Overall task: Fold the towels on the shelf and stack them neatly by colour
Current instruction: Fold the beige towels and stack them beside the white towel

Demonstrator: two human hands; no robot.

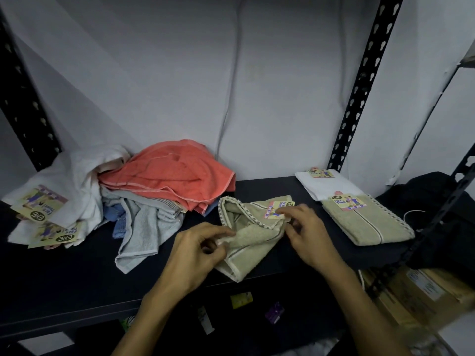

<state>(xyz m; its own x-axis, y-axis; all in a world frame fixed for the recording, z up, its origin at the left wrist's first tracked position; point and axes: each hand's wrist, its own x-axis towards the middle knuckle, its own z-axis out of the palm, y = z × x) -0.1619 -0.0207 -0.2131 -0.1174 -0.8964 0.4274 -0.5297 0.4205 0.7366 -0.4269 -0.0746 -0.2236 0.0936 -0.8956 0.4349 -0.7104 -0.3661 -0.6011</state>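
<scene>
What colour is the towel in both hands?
Beige towel with a checked edge; head view shows it.

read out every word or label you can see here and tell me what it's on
"ENE", "Face Towel": card tag on the folded beige towel.
"ENE", "Face Towel": upside-down tags on the white towels.
Tag on the towel in hand: partly covered.
Box label, lower right: blurred.

"ENE Face Towel" on towel tags (347, 202)
</scene>
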